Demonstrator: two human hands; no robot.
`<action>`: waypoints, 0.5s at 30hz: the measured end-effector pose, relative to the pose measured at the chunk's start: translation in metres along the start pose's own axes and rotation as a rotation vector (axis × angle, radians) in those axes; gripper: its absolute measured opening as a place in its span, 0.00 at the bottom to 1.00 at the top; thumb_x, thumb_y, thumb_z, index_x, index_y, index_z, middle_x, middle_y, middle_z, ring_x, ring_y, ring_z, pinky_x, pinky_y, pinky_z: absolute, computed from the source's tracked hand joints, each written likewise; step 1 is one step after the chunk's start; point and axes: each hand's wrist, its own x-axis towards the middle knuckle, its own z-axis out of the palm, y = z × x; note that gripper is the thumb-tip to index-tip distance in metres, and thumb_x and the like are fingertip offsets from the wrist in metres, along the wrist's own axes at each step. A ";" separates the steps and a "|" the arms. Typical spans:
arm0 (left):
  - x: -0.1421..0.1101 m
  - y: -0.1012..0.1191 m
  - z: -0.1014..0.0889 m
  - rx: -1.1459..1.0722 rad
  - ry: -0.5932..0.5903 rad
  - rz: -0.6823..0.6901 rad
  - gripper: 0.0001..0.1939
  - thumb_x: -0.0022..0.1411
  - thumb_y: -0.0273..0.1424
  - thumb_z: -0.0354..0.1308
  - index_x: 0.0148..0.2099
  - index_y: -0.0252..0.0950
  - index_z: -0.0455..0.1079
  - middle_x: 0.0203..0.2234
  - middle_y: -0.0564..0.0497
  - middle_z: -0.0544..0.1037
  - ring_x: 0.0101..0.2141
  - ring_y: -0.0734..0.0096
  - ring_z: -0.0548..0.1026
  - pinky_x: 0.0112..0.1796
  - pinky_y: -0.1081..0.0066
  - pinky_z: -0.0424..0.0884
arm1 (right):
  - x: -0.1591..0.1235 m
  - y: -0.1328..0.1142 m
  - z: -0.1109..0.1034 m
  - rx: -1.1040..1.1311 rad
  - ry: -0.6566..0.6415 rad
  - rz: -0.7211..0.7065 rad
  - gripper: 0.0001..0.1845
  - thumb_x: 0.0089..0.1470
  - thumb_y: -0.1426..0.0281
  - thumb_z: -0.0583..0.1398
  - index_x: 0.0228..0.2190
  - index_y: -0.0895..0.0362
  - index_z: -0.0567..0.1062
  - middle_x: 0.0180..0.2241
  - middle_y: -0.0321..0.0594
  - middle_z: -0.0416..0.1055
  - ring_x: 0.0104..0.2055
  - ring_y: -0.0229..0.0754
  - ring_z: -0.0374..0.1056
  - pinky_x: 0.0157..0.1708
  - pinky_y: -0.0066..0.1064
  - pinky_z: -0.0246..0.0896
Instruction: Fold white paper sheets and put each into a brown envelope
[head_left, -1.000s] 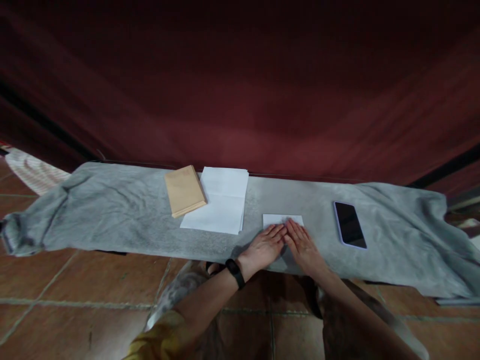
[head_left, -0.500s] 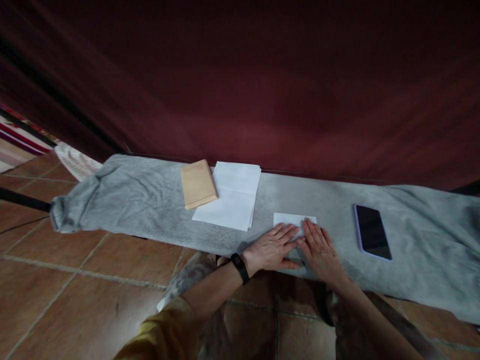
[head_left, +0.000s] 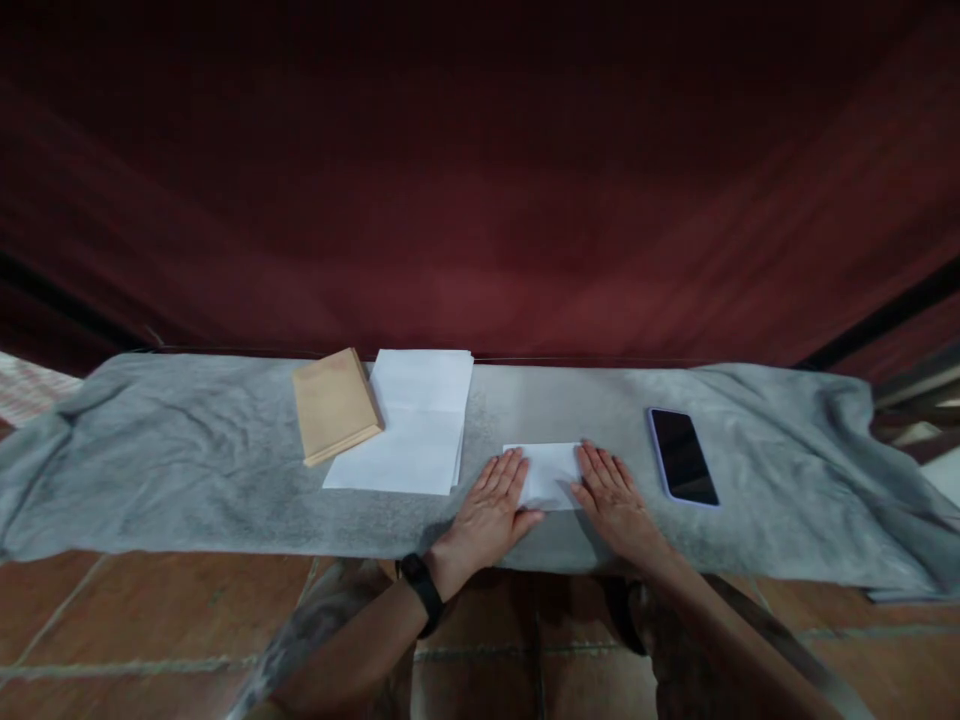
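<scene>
Our hands have just parted: the left hand (head_left: pixel 487 510) now lies over the left end of the slip (head_left: pixel 551 474) and the right hand (head_left: pixel 619 510) over its right end, so the white middle shows bare between them. We take this as pressing worked outward from the centre, which would leave the paper flatter along its length; how sharp any crease is, we cannot tell. Neither hand grasps anything. Both rest palm down with fingers stretched, holding the slip by pressure alone against the grey cloth (head_left: pixel 202 450), near its front edge and between the sheets (head_left: pixel 409 425) and the phone (head_left: pixel 684 457).

Half a second ago our hands sat closer together, covering more of the slip's middle, with the left reaching further across it. Our view has swung as well, so everything sits further left in it, yet the layout on the cloth matches: the brown stack (head_left: pixel 335 403) still overlaps the left side of the sheets, and the phone still lies apart, beyond our right hand
</scene>
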 end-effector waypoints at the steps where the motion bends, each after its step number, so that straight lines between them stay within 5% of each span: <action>1: 0.000 -0.002 0.001 0.008 0.016 -0.028 0.38 0.73 0.51 0.42 0.72 0.28 0.49 0.70 0.35 0.55 0.70 0.56 0.51 0.67 0.53 0.54 | 0.000 0.000 0.000 0.006 -0.001 0.007 0.33 0.70 0.61 0.47 0.70 0.60 0.49 0.69 0.51 0.53 0.70 0.54 0.53 0.67 0.51 0.50; 10: 0.009 -0.010 0.009 0.107 0.038 -0.180 0.34 0.74 0.45 0.42 0.71 0.25 0.51 0.68 0.33 0.58 0.69 0.54 0.54 0.66 0.50 0.56 | -0.001 0.004 0.003 0.027 0.007 0.075 0.31 0.70 0.61 0.47 0.69 0.59 0.53 0.69 0.49 0.55 0.69 0.53 0.54 0.67 0.50 0.50; 15: 0.018 0.000 0.001 0.082 0.072 -0.081 0.29 0.75 0.39 0.44 0.71 0.29 0.53 0.70 0.37 0.56 0.70 0.56 0.53 0.67 0.51 0.55 | 0.006 0.010 0.003 0.098 -0.008 0.115 0.29 0.70 0.64 0.47 0.67 0.59 0.59 0.68 0.49 0.58 0.69 0.51 0.54 0.67 0.52 0.48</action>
